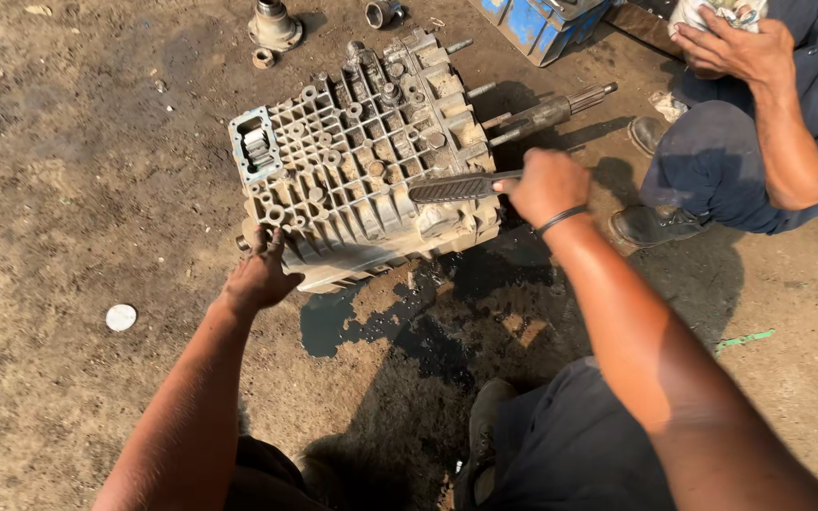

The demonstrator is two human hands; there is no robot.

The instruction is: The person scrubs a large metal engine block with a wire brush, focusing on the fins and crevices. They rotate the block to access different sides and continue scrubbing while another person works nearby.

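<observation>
Dirt ground (68,170), oil puddle (409,326) at 6 o'clock of gearbox casing (366,161). Left hand (259,274) fingers spread on casing edge; right hand (546,185) clamped on brush (456,186). Open room at 9 o'clock.

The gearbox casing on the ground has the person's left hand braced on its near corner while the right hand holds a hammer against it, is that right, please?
Not quite: the right hand holds a flat black brush, not a hammer, as the head view shows. The left hand does rest on the gearbox casing.

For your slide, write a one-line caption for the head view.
Left hand braces a ribbed metal gearbox casing on oily ground while right hand holds a flat tool.
</observation>
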